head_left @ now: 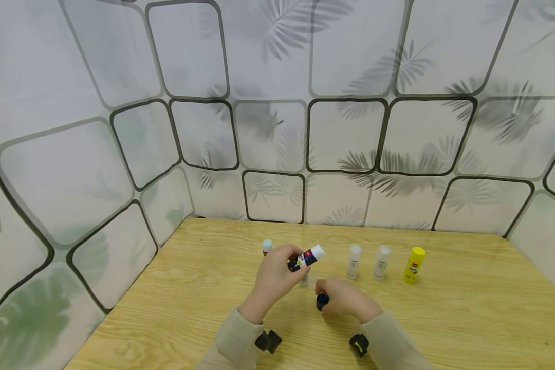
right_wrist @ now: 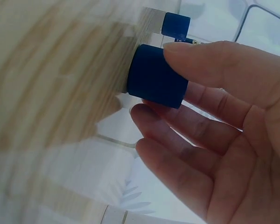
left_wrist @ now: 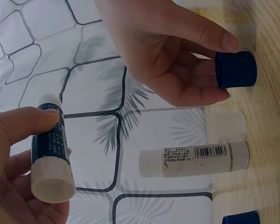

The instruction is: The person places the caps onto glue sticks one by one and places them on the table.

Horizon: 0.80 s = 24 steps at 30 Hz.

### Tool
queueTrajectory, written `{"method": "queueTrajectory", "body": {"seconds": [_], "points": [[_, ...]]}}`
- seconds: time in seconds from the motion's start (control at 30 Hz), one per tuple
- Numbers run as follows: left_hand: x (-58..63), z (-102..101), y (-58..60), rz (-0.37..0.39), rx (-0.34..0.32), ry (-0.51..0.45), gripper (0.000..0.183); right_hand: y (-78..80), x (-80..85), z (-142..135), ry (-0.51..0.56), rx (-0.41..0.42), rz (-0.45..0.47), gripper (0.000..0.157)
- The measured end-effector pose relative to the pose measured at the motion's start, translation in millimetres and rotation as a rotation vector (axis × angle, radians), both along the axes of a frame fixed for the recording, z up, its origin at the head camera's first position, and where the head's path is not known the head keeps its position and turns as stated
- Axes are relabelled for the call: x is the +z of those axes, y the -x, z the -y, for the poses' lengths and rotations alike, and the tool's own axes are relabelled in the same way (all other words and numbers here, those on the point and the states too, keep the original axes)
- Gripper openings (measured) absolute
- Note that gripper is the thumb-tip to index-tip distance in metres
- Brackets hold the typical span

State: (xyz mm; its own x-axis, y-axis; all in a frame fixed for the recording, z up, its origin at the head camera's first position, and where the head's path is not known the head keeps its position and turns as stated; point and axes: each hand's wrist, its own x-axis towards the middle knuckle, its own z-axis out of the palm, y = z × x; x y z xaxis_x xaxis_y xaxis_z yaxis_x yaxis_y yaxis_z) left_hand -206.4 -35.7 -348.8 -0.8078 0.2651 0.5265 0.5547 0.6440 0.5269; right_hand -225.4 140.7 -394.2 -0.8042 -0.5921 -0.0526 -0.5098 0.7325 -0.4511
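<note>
My left hand (head_left: 277, 275) grips a navy-labelled glue stick (head_left: 307, 258), tilted above the table, its wide white end pointing up and right in the head view. With thumb and fingers, my right hand (head_left: 347, 298) pinches a dark blue cap (right_wrist: 156, 77) low over the wood. A white glue stick (left_wrist: 196, 159) stands upright close by, partly hidden behind the left hand in the head view. Beside it in the left wrist view is a pale translucent cap (left_wrist: 228, 126). Another blue cap (left_wrist: 241, 218) shows at that view's lower edge.
Two white glue sticks, the nearer to my hands (head_left: 353, 262) and its neighbour (head_left: 382, 263), stand to the right. Further right is a yellow glue stick (head_left: 413, 265). A light-blue-topped stick (head_left: 267, 246) stands behind my left hand. Patterned cloth (head_left: 273, 133) rises behind the wooden table (head_left: 481, 308).
</note>
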Motion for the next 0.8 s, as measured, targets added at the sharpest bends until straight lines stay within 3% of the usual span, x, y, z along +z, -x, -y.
{"method": "queueTrajectory", "body": {"seconds": [0.8], "points": [[1.4, -0.6, -0.9, 0.032, 0.003, 0.010, 0.022, -0.5, -0.3, -2.0, 0.044, -0.046, 0.042, 0.024]]}}
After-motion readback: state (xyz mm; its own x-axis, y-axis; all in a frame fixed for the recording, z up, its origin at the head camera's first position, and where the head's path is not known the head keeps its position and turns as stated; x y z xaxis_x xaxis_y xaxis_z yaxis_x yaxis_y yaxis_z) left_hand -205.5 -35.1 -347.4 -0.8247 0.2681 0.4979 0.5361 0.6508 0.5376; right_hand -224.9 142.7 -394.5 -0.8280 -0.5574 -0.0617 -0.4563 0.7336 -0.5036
